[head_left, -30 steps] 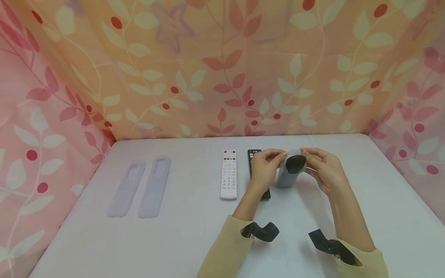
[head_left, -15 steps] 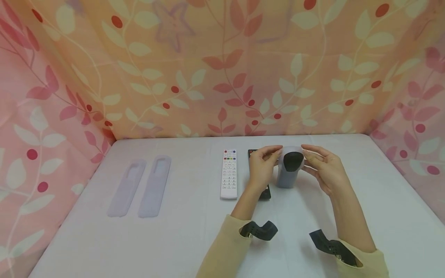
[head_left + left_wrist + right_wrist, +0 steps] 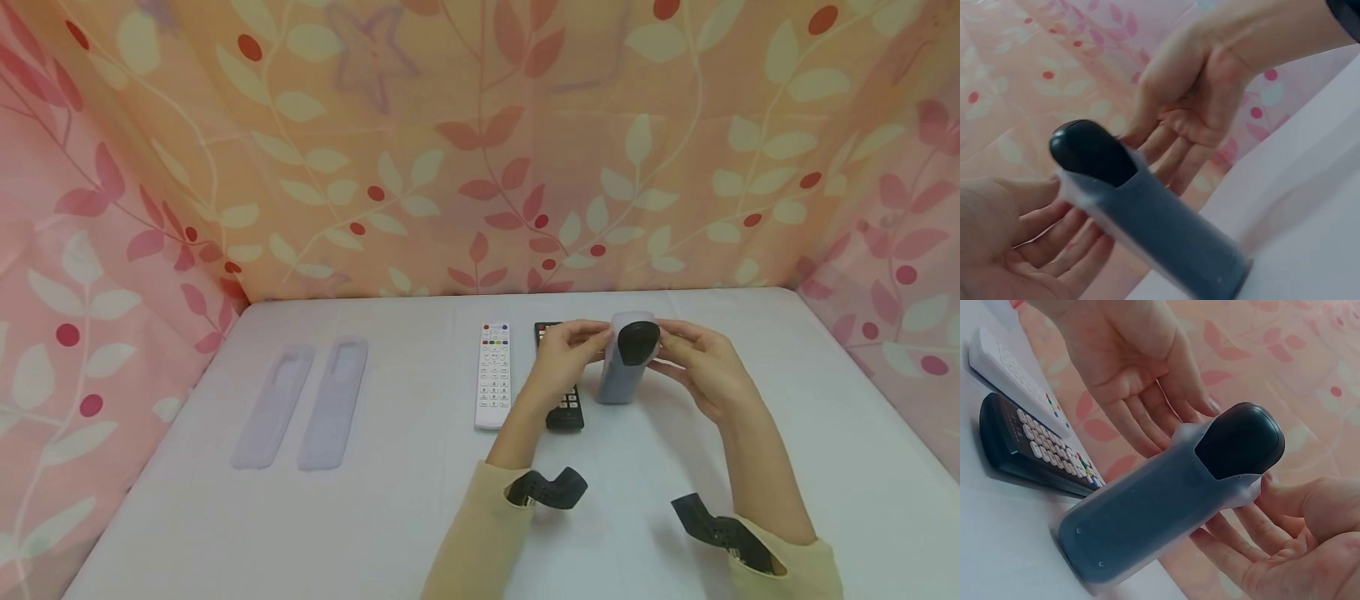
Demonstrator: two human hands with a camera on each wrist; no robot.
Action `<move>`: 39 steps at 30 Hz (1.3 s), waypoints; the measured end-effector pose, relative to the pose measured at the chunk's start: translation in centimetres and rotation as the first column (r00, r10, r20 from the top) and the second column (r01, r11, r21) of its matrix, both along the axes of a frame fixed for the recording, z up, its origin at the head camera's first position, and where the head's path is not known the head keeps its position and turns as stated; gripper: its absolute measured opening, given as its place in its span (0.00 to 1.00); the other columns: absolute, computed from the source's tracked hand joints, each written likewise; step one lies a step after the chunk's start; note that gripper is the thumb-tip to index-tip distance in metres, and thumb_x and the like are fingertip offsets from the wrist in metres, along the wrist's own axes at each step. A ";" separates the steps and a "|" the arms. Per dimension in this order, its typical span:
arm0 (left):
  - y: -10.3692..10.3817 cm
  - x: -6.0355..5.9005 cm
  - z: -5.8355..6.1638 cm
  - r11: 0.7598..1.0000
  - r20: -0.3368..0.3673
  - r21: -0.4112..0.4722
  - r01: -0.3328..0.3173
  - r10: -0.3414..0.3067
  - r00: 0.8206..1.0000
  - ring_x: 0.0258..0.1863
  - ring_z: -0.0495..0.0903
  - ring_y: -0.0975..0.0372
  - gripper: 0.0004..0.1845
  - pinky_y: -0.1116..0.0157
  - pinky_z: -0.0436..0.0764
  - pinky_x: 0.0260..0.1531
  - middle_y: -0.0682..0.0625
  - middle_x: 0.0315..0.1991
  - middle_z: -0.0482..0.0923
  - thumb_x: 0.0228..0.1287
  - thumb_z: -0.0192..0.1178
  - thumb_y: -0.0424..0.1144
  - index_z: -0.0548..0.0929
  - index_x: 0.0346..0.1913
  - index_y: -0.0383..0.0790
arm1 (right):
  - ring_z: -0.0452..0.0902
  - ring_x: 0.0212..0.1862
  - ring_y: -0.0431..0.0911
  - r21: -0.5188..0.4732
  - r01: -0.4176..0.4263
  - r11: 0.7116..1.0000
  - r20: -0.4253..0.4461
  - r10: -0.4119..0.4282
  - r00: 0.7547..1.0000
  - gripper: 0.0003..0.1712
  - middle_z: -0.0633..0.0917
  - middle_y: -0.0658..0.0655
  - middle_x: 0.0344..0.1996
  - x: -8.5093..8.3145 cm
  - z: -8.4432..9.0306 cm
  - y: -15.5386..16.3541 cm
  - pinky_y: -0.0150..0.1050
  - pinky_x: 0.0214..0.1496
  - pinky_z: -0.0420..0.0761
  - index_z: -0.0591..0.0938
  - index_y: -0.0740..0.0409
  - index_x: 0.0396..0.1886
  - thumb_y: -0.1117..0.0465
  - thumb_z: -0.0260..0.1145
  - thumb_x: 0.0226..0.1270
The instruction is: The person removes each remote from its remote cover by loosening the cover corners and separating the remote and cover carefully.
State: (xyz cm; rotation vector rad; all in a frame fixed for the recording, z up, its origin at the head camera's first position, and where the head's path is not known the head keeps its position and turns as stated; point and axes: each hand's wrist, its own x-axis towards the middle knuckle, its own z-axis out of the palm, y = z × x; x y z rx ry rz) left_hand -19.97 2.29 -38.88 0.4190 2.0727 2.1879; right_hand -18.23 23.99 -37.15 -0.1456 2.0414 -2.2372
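A black remote control (image 3: 1244,440) stands inside a frosted translucent silicone cover (image 3: 1135,512), its rounded end poking out of the opening. The cover's lower end is down at the white table, and the whole thing is upright with a slight tilt. My left hand (image 3: 562,358) pinches one edge of the opening between thumb and fingers. On the opposite edge my right hand (image 3: 701,362) pinches the cover the same way. In the left wrist view the cover (image 3: 1166,225) hides most of the remote's body, which shows only as a dark shape through it.
A white remote (image 3: 493,379) lies left of the hands. Beside it a black remote (image 3: 570,412) lies partly behind my left hand. Two flat translucent covers (image 3: 273,408) lie at the table's left. Patterned curtains (image 3: 480,150) rise behind and beside the table (image 3: 420,517).
The remote's exposed end swings left and then back right between the fingers. My left forearm shifts slightly left, uncovering more of the lying black remote's keys.
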 end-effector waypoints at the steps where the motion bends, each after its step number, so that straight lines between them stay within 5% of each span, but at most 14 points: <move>1: -0.3 -0.1 0.0 0.999 0.007 -0.015 0.029 -0.028 1.000 0.52 0.88 0.58 0.15 0.66 0.87 0.53 0.40 0.55 0.87 0.76 0.64 0.34 0.86 0.59 0.30 | 0.88 0.45 0.36 0.016 -0.010 1.000 -0.001 0.010 1.000 0.14 0.89 0.40 0.43 -0.1 -0.1 0.1 0.30 0.48 0.88 0.85 0.44 0.48 0.67 0.58 0.82; 8: -1.6 -0.4 -0.1 0.988 0.022 -0.115 0.103 -0.101 0.995 0.49 0.88 0.59 0.14 0.65 0.86 0.55 0.43 0.54 0.87 0.70 0.69 0.33 0.88 0.56 0.32 | 0.85 0.51 0.35 0.169 -0.131 0.977 0.001 0.132 0.991 0.17 0.86 0.40 0.49 -0.2 -0.3 1.2 0.30 0.53 0.86 0.77 0.63 0.66 0.64 0.56 0.84; 13: -1.4 -0.2 0.0 0.981 0.006 -0.177 0.080 -0.080 0.997 0.49 0.88 0.62 0.15 0.62 0.85 0.57 0.47 0.51 0.89 0.65 0.74 0.33 0.90 0.54 0.35 | 0.86 0.53 0.36 0.222 -0.196 0.955 -0.034 0.208 0.977 0.16 0.87 0.41 0.51 0.1 -0.4 2.0 0.30 0.54 0.86 0.81 0.55 0.62 0.69 0.61 0.80; 16: -1.2 -0.2 -0.1 0.977 0.001 -0.202 0.066 -0.067 0.998 0.49 0.89 0.61 0.16 0.61 0.84 0.59 0.47 0.51 0.90 0.63 0.76 0.33 0.90 0.54 0.36 | 0.88 0.50 0.36 0.275 -0.172 0.946 -0.057 0.195 0.979 0.18 0.89 0.40 0.48 0.2 -0.5 2.0 0.28 0.53 0.85 0.83 0.54 0.59 0.71 0.67 0.74; 23: -0.8 -0.3 -0.4 0.961 -0.048 -0.275 0.040 -0.055 0.997 0.44 0.88 0.65 0.17 0.68 0.86 0.49 0.50 0.49 0.89 0.61 0.78 0.36 0.91 0.52 0.37 | 0.87 0.45 0.34 0.465 -0.060 0.883 -0.110 0.125 0.986 0.24 0.90 0.42 0.40 0.2 -0.5 1.0 0.25 0.50 0.83 0.79 0.77 0.59 0.69 0.74 0.68; 29: -0.6 -0.2 -0.6 0.950 -0.082 -0.312 0.030 -0.058 0.995 0.40 0.83 0.69 0.13 0.72 0.83 0.45 0.52 0.41 0.90 0.62 0.78 0.36 0.92 0.49 0.38 | 0.86 0.43 0.31 0.581 -0.016 0.813 -0.104 0.094 0.990 0.19 0.92 0.53 0.41 0.3 -0.2 0.6 0.23 0.49 0.80 0.83 0.73 0.54 0.66 0.75 0.69; 39: -0.4 -0.3 -1.0 0.927 -0.144 -0.376 0.009 -0.068 0.987 0.39 0.82 0.70 0.12 0.76 0.83 0.44 0.51 0.40 0.91 0.61 0.77 0.34 0.93 0.48 0.38 | 0.87 0.44 0.35 0.662 0.017 0.749 -0.114 0.078 0.990 0.22 0.92 0.60 0.44 0.0 -0.3 0.0 0.25 0.48 0.82 0.86 0.69 0.53 0.62 0.80 0.64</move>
